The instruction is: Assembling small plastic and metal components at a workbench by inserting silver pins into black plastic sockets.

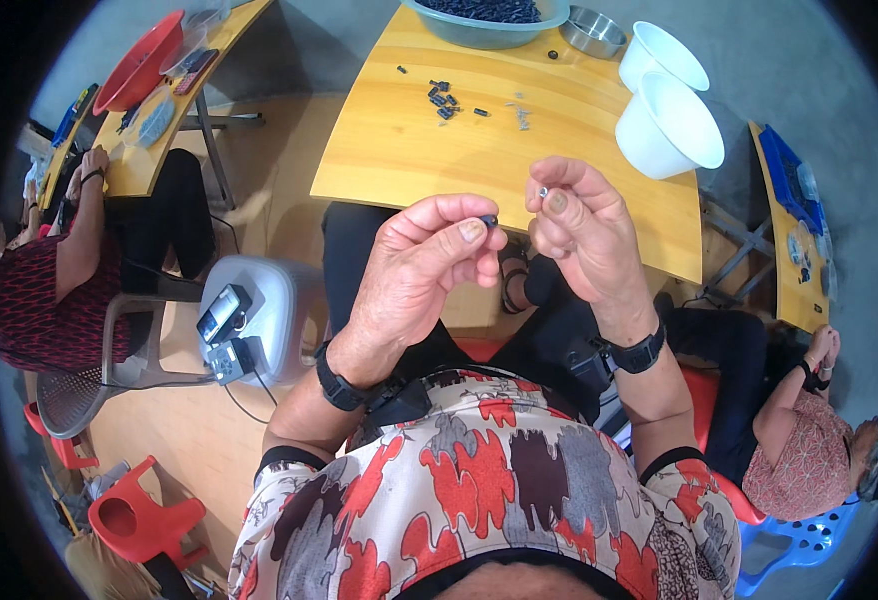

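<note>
Just in front of the table's near edge, my left hand pinches a small black cylindrical part between thumb and forefinger. Close by on the right, my right hand holds a tiny silvery metal piece at its fingertips. The two pieces are apart. Past my hands, a loose group of small black parts lies on the yellow wooden table. Beside it is a little scatter of thin silvery pieces. What exact kind these parts are is too small to make out.
At the table's far side stand a basin heaped with dark parts, a round metal tin and two white tubs. A grey stool with black devices is on my left. Other people sit at tables on both sides.
</note>
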Available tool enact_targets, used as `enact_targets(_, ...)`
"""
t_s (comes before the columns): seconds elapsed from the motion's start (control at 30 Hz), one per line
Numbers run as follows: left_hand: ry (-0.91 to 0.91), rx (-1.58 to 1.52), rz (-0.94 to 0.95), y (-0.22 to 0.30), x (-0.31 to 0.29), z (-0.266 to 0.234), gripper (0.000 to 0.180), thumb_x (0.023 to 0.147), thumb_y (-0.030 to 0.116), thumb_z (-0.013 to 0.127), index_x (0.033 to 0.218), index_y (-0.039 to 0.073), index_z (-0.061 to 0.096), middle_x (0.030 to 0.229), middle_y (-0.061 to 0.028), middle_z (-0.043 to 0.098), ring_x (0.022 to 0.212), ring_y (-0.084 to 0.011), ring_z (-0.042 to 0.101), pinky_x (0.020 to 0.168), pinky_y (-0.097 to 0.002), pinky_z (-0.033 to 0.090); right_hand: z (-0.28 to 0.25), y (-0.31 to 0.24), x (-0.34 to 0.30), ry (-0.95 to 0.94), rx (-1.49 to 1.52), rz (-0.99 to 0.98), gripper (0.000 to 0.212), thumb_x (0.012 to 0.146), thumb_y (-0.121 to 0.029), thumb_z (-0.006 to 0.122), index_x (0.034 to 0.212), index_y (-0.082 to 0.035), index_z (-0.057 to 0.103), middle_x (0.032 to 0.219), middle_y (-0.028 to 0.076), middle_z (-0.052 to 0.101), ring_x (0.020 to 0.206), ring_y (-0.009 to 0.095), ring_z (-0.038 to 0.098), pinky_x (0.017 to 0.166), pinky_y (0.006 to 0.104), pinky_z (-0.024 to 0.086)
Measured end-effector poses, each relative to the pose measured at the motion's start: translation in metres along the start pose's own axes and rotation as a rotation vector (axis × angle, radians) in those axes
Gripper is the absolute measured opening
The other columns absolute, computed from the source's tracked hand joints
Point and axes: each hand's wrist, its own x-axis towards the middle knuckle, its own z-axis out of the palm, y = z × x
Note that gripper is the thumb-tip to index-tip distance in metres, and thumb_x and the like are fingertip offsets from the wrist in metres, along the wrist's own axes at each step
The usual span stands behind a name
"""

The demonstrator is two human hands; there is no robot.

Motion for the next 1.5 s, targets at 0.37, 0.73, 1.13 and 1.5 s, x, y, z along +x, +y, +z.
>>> enact_targets(0.37,-0.002,0.045,-0.012,0.0,-0.011,0.017,0.019,0.088,0.007,0.056,0.105,0.001,0.06,0.087,-0.0097,0.065,0.069,-0.0131,0.061,0.064,-0.0255,0.053,0.013,-0.014,-0.02,-0.017,-0.239,-0.06,0.022,0.085,-0.004,0.06,0.107,-0.001,0.056,0.087,0.005,0.06,0.059,0.003,0.047,0.05,0.0164,0.036)
enact_targets(0.73,0.008,0.275,0.089,0.001,-0.017,0.019,0.017,0.086,0.006,0.06,0.102,0.001,0.063,0.086,-0.0075,0.066,0.07,-0.0087,0.061,0.065,-0.0219,0.052,0.043,-0.048,-0.022,-0.066,-1.004,-0.183,0.023,0.078,0.002,0.063,0.099,-0.002,0.053,0.09,0.007,0.063,0.08,0.009,0.063,0.063,0.0186,0.049)
enact_targets(1.13,0.051,0.446,0.17,0.0,-0.02,0.02,0.018,0.085,0.006,0.061,0.102,0.0,0.064,0.082,-0.0075,0.065,0.069,-0.012,0.06,0.064,-0.0237,0.05,0.058,-0.056,-0.016,-0.143,-1.268,-0.179,0.024,0.078,-0.002,0.063,0.099,-0.006,0.052,0.079,0.005,0.064,0.077,0.016,0.066,0.061,0.0256,0.049)
enact_targets(1.5,0.019,0.333,0.113,-0.005,-0.017,0.007,0.02,0.088,0.006,0.057,0.106,0.0,0.061,0.086,-0.0098,0.065,0.072,-0.0126,0.061,0.065,-0.0255,0.052,0.057,-0.051,0.0,-0.288,-1.394,-0.223,0.021,0.077,-0.008,0.065,0.094,-0.007,0.052,0.076,0.009,0.063,0.072,0.023,0.065,0.059,0.0301,0.049)
